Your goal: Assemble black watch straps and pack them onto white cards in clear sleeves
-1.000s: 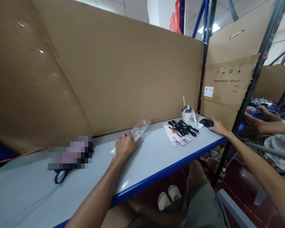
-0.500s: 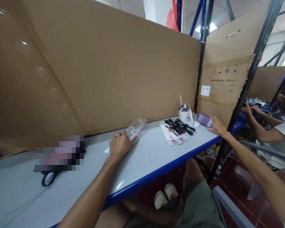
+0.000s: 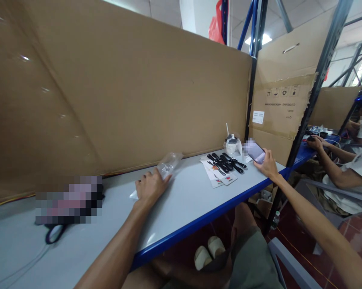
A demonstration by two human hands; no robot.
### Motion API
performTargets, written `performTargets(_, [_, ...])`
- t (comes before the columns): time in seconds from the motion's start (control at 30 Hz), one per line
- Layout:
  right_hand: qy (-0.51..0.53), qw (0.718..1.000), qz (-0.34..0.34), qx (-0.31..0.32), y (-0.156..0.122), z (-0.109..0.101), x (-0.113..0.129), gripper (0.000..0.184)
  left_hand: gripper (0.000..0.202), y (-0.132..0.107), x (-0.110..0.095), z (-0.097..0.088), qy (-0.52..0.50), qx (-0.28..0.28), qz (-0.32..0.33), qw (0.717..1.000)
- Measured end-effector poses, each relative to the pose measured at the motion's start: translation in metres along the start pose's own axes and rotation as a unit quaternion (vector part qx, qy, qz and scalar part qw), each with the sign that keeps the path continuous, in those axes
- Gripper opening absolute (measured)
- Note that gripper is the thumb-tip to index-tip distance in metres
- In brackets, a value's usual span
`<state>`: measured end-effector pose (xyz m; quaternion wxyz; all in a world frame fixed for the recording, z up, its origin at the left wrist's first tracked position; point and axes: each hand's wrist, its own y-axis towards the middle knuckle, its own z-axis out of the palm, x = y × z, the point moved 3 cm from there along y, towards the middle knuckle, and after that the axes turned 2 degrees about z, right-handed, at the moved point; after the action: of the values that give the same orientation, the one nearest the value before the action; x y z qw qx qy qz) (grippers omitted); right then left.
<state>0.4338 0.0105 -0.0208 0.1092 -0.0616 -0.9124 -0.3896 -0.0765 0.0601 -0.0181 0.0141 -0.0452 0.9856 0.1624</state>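
My left hand [image 3: 151, 187] lies over a crumpled clear plastic bag [image 3: 170, 163], which sticks out between its thumb and curled fingers on the grey-white tabletop. At the right end of the table, my right hand [image 3: 268, 165] grips a phone [image 3: 255, 151], its screen facing me and tilted. Between the hands is a pile of black-handled tools [image 3: 227, 162], too small to name surely, on printed cards [image 3: 214, 176]. Just behind them stands a white cup with a straw [image 3: 231, 144], wrapped in thin plastic.
A blurred-out device [image 3: 70, 200] with a black loop and cable lies at the table's left. Cardboard panels [image 3: 138, 88] wall the back and right side. A dark metal post [image 3: 316, 88] rises at the right corner. Another person [image 3: 346, 160] sits beyond it.
My right hand has raised the phone slightly and turned it more upright, its fingers now wrapped around the edge. My left hand stays on the bag. The view has shifted slightly.
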Motion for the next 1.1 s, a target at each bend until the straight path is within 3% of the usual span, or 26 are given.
performTargets(0.13, [0.072, 0.995, 0.012, -0.070, -0.012, -0.001, 0.048, 0.075, 0.067, -0.002, 0.001, -0.003, 0.015, -0.003, 0.004, 1.000])
performTargets(0.27, [0.130, 0.979, 0.078, -0.135, -0.018, -0.002, 0.080, 0.072, 0.064, -0.004, 0.003, -0.008, 0.036, -0.007, 0.001, 0.999])
performTargets(0.47, [0.193, 0.951, 0.157, -0.183, -0.024, 0.000, 0.096, 0.073, 0.063, -0.006, 0.004, -0.013, 0.023, -0.002, 0.026, 0.999])
performTargets(0.93, [0.290, 0.914, 0.214, -0.186, -0.048, -0.016, 0.130, 0.069, 0.062, -0.001, 0.010, -0.004, 0.002, 0.007, 0.035, 0.999])
performTargets(1.0, [0.363, 0.884, 0.239, -0.170, -0.048, -0.016, 0.129, 0.067, 0.063, -0.001, 0.010, -0.003, 0.004, 0.010, 0.032, 0.999])
performTargets(1.03, [0.421, 0.856, 0.260, -0.147, -0.048, -0.015, 0.128, 0.065, 0.063, -0.001, 0.010, -0.003, 0.006, 0.010, 0.027, 1.000])
performTargets(1.1, [0.559, 0.769, 0.300, -0.075, -0.045, -0.010, 0.125, 0.060, 0.062, -0.001, 0.010, -0.002, 0.005, 0.007, 0.022, 1.000])
